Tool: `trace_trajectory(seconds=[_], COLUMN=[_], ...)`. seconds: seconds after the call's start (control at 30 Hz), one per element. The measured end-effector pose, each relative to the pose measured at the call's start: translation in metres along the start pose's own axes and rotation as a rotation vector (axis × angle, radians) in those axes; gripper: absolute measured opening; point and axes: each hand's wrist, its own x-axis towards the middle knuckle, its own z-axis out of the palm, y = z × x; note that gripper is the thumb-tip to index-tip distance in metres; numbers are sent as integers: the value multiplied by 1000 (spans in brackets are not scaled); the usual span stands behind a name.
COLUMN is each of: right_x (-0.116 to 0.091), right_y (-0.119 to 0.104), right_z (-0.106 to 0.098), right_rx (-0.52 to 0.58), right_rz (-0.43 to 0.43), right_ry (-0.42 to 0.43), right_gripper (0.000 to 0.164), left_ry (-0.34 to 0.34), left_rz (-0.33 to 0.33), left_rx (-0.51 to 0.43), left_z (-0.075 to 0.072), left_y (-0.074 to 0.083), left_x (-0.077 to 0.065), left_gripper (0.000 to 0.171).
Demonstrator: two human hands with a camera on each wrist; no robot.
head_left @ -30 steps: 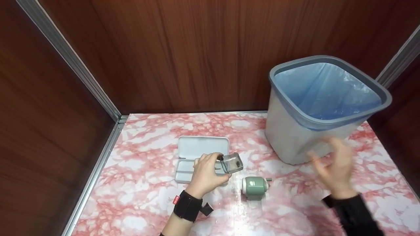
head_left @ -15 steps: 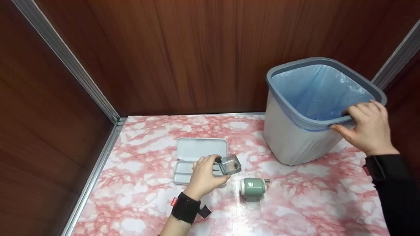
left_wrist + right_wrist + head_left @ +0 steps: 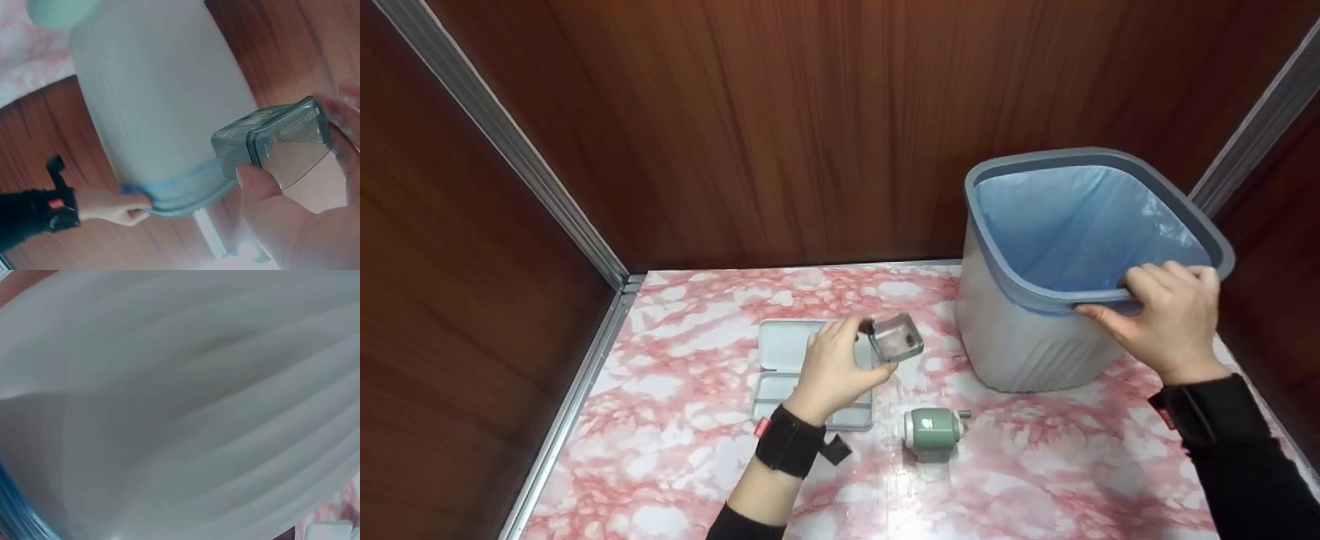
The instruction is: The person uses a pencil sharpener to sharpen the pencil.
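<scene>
My left hand (image 3: 840,367) pinches a small clear grey plastic box (image 3: 898,339) between thumb and fingers. Dark specks lie inside this open-topped box, and lettering shows on its side (image 3: 301,125) in the left wrist view. My right hand (image 3: 1174,322) grips the front rim of a trash can (image 3: 1005,330), thumb outside and fingers over the edge. A blue liner bag (image 3: 1057,225) lines the can. Below the box, a green crank pencil sharpener (image 3: 934,430) lies on the table. The right wrist view holds mostly the can's ribbed wall (image 3: 214,410).
An open pale grey pencil case (image 3: 787,345) lies behind and left of my left hand, partly hidden by it. Brown wood-grain panels (image 3: 780,135) rise at the back and sides of the red-and-white marbled table (image 3: 660,465).
My right hand has gone from in front of the trash can to its rim, and the can has come slightly nearer. My left hand has moved the box up and away from me.
</scene>
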Motion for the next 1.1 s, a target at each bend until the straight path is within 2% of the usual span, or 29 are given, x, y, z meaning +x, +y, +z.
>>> trace_trajectory(seconds=[0.17,0.37,0.47,0.53,0.6,0.63,0.7,0.77,0.87,0.93,1.0,1.1], right_x=[-7,-9,-8,-8,-8,-7,-7,-7,-7,-7,-8,-10], right_y=[-9,-14,-14,-14,-15,-15,-15,-15,-15,-15,-14,-11], right_z=[-9,-11,-11,-10,-10,-9,-8,-6,-5,-5,-5,-8], right_rx=[-8,-16,-16,-17,-19,-21,-20,-18,-16,-19,-22,-34], right_rz=[-2,13,16,17,17,18,22,24,27,28,31,36], right_ry=[-4,-4,-6,-10,-11,-13,-12,-10,-5,-4,0,-3], right_gripper=[68,68,68,68,68,68,68,68,68,68,68,68], left_ry=[45,66,93,134,200,245,342,435,556,617,673,759], left_rz=[40,13,38,109,229,307,498,730,1084,1269,1380,1438], left_rx=[-33,-25,73,215,395,488,671,829,1025,1111,1154,1149], left_z=[-21,-36,-33,-27,-18,-13,-3,7,17,22,25,27], left_y=[29,73,96,110,122,127,136,143,148,148,148,147], left_x=[36,80,96,104,110,113,117,122,127,129,131,133], left_gripper=[59,58,59,60,58,50,33,22,37,41,39,34])
